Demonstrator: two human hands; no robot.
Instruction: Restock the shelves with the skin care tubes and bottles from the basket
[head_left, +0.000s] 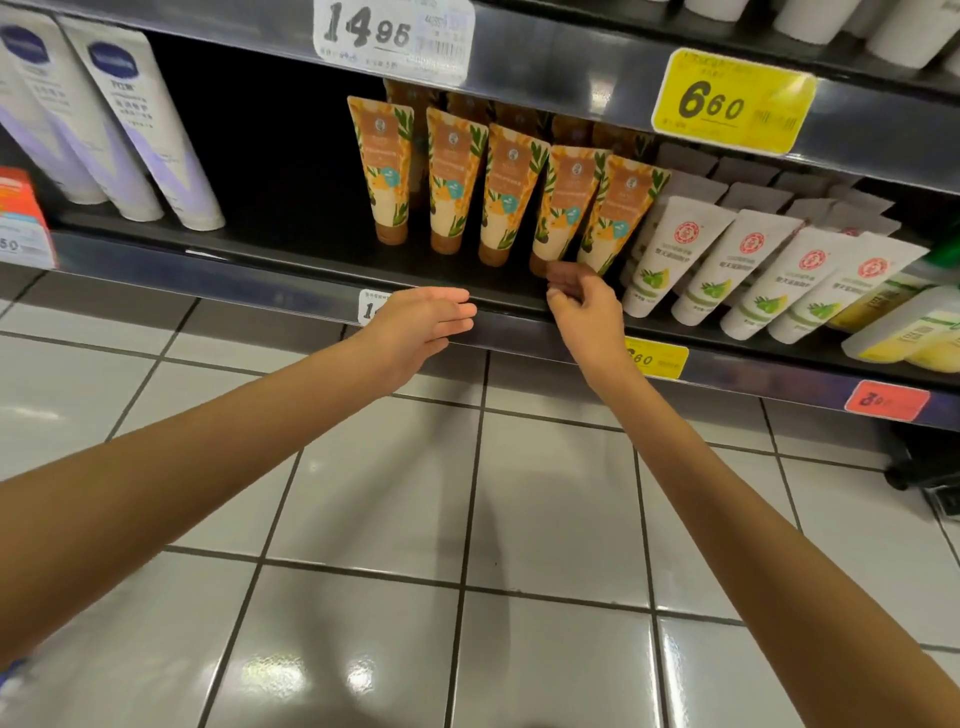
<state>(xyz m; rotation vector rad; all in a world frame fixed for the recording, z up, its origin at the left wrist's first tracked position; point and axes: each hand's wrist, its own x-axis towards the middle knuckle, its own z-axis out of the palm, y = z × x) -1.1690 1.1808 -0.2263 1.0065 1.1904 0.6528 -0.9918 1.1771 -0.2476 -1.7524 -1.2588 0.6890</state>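
Observation:
Several orange and cream tubes (509, 192) with brown caps stand cap-down in a row on the dark shelf (291, 244), more of them behind. My right hand (582, 304) reaches to the foot of the fourth tube (563, 208); its fingertips touch the tube's brown cap and hold nothing that I can see. My left hand (421, 325) hovers flat in front of the shelf edge, fingers straight and empty. The basket is out of view.
White tubes with red logos (727, 270) lean in a row right of the orange ones, yellow bottles (909, 332) beyond. Tall white and lilac tubes (140, 130) stand at the left. A dark gap lies between them. Price tags line the shelf edges above a tiled floor.

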